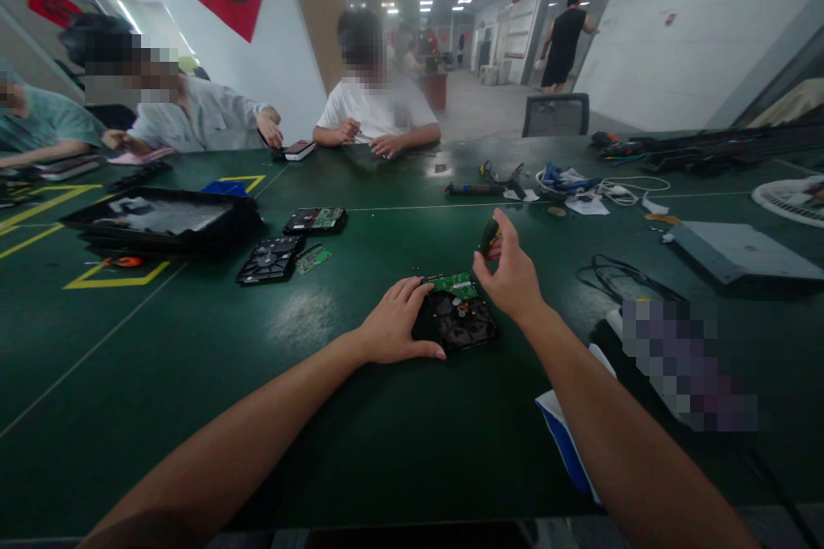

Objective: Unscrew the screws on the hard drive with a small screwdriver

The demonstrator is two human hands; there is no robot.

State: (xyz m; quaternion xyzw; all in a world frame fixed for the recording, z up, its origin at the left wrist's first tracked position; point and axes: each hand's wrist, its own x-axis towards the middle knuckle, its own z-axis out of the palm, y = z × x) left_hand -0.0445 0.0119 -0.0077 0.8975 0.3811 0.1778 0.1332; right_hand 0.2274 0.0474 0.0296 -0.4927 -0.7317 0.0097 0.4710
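A hard drive (464, 322) lies on the green table in front of me, its green circuit board (456, 284) showing along the far side. My left hand (396, 324) grips the drive's left side, fingers at the far corner and thumb at the near edge. Just above the drive's right far corner, my right hand (513, 276) is closed around a screwdriver (489, 235) with a dark green handle. The screwdriver's tip cannot be made out. Left of the drive lie two other hard drives, one black (270, 260) and one with a board (315, 220), beside a loose circuit board (313, 258).
A black tray (160, 219) stands at the left. Cables (572, 180) and a power tool (476, 188) lie at the back right, with a grey flat case (740, 252) nearer. A blue-and-white item (566, 437) is under my right forearm. Several people sit across the table.
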